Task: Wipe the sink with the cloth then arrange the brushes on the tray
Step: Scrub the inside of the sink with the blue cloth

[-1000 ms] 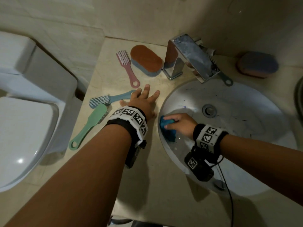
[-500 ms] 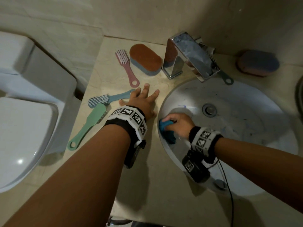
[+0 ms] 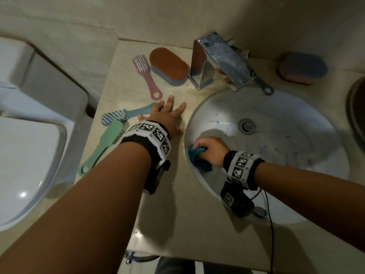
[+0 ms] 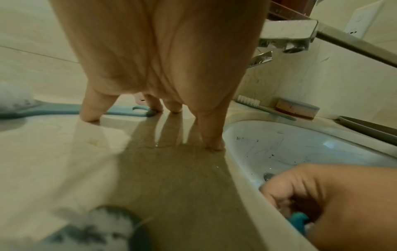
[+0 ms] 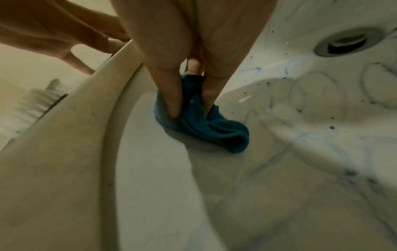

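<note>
My right hand [image 3: 209, 150] grips a bunched teal cloth [image 3: 198, 157] [image 5: 206, 122] and presses it against the left inner wall of the white sink [image 3: 296, 135], which carries blue and dark smears. My left hand [image 3: 167, 117] rests flat on the beige counter left of the basin, fingers spread, holding nothing; its fingertips [image 4: 211, 144] touch the counter. A blue brush [image 3: 122, 115], a green brush [image 3: 102, 147] and a pink brush [image 3: 146, 76] lie on the counter beyond and beside that hand. Another brush [image 3: 260, 84] pokes out behind the tap. A dark tray [image 3: 355, 107] shows at the right edge.
A chrome tap [image 3: 219, 58] overhangs the sink's back rim. An orange-topped sponge [image 3: 168, 66] lies by the pink brush, and a second sponge [image 3: 302, 68] sits at the back right. A toilet [image 3: 29, 135] stands to the left. The drain [image 3: 246, 126] is in the basin's middle.
My right hand has slid the cloth a little down and toward me along the sink's left wall. The left hand and the brushes have stayed put.
</note>
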Demonstrator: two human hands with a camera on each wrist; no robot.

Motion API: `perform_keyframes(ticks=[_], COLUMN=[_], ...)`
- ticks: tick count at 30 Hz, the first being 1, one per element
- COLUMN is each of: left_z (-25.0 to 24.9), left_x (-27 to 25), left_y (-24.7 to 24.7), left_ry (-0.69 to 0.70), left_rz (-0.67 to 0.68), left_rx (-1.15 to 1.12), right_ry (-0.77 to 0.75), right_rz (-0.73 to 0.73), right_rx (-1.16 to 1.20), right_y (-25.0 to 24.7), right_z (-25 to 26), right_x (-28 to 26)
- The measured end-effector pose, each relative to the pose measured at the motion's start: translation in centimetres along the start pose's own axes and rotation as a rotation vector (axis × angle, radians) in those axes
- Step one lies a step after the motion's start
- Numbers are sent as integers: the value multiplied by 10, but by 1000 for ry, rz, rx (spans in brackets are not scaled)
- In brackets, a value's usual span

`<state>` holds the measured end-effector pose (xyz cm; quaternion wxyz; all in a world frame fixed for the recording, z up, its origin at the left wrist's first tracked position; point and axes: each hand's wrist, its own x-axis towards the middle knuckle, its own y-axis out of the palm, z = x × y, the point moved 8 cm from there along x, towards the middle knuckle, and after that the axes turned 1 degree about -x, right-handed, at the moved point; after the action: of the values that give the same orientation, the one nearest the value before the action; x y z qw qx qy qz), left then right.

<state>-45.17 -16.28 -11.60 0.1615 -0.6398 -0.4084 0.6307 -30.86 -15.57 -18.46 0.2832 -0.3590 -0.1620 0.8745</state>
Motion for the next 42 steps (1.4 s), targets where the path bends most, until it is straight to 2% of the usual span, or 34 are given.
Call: perform_keyframes(ticks=[4, 9, 10, 12, 16, 18, 20, 23, 25, 31, 34, 36, 39, 42], left_z=[0, 1, 1, 1, 1, 2, 2, 3, 2, -2, -6, -10, -10, -6], left_x=[1, 3, 3, 3, 4, 5, 6, 6, 5, -5, -10, -15, -22, -24], left_y=[1, 1, 1, 2, 2, 2, 2, 2, 2, -2, 0, 5, 17, 25], left_ry=[-3, -10, -10, -8, -3, 2, 2, -3, -2, -2, 30, 77, 61, 20], left_rz=[-7, -19, -19, -16, -17, -19, -17, -20, -19, -19, -84, -110, -80, -65], left_rx=[5, -5, -6, -3, -1, 8, 7, 2, 3, 0, 24, 19, -8, -18], right_ry=[6, 158, 163, 137, 33, -2, -20, 23, 42, -4, 63, 152, 116, 79], right_rz=[72, -172, -180, -98, 222, 285, 235, 47, 6, 163, 277, 326, 311, 195], right_rx=[-56, 142, 158, 127, -111, -141, -109, 40, 102, 108, 93, 193, 240, 170], right_y=[7, -19, -20, -15, 9, 14, 9, -6, -6, 5, 10, 15, 16, 10], right_z=[-4, -7, -8, -8, -6, -5, -1, -2, -8, -8, -11, -15, -13, -10], right_x=[-4, 33, 36, 31, -3, -11, -3, 13, 16, -4, -16, -28, -30, -12])
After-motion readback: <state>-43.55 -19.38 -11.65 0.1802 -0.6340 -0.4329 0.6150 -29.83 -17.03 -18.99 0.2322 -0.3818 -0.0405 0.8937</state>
